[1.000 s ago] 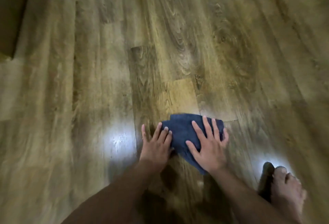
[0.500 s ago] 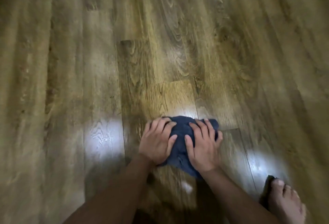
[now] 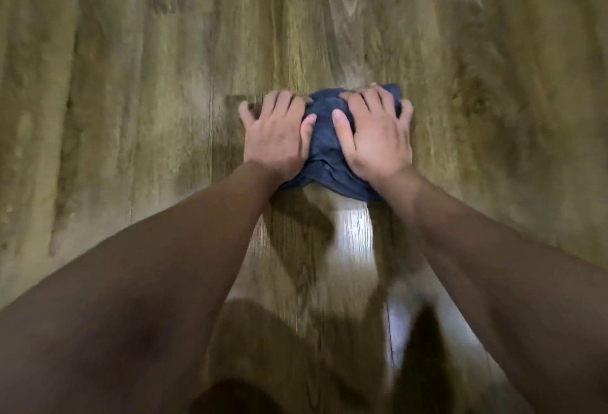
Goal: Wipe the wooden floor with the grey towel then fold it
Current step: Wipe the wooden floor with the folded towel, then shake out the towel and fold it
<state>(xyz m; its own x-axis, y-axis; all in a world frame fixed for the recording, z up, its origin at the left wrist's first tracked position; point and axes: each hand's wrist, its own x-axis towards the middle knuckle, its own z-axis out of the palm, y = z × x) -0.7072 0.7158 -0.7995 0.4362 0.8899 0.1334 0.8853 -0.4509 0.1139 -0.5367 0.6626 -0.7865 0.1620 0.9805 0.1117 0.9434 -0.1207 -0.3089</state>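
The grey towel (image 3: 325, 147) lies bunched on the wooden floor (image 3: 164, 84), a little above the middle of the view. My left hand (image 3: 276, 137) presses on its left part with spread fingers, the little finger reaching onto the floor. My right hand (image 3: 375, 134) lies on its right part, fingers curled over the far edge and round the right side. Both arms are stretched forward. Most of the towel is hidden under my hands.
Wooden planks run away from me on all sides. A bright light reflection (image 3: 355, 232) lies on the floor just behind the towel, between my forearms. Dark shadows cover the floor at the bottom middle.
Both hands have pushed the towel forward along the floor, away from me, and it is more bunched. The foot seen at the lower right has left the view.
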